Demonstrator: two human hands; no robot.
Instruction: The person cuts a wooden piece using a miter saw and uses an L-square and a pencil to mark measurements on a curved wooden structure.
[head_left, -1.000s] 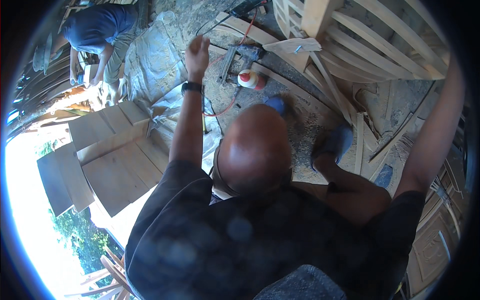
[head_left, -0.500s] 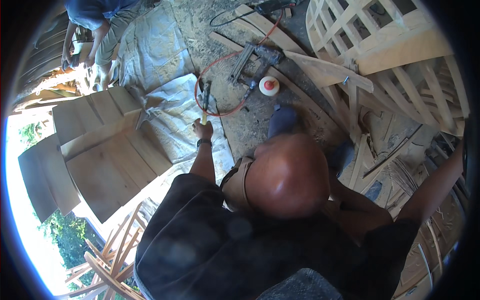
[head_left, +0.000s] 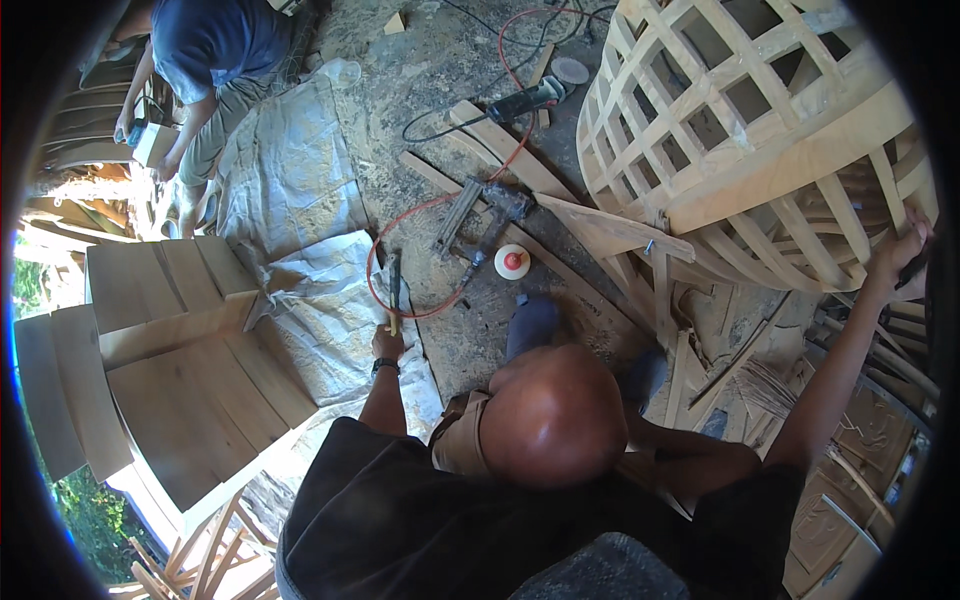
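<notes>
On the pale sheet to my left, my left hand (head_left: 387,343), with a dark band at its wrist, is closed round the yellowish end of a hammer-like tool (head_left: 394,275). Its dark part points away from me and a red air hose (head_left: 372,275) loops past it. Out at the right rim, my right hand (head_left: 905,255) grips the edge of a curved wooden lattice frame (head_left: 760,195); some of its fingers are hidden. My bent knee (head_left: 550,415) is between my arms.
An air nail gun (head_left: 490,222), a white bottle with a red cap (head_left: 512,262) and an angle grinder (head_left: 525,102) lie or stand ahead. Slatted wooden panels (head_left: 190,390) are at left. A person in blue (head_left: 225,45) works at upper left. Wood scraps (head_left: 740,355) litter the right.
The view has shifted, so the scene sits lower and slightly left. My right hand has come into sight at the lattice frame. My left hand stays at the tool.
</notes>
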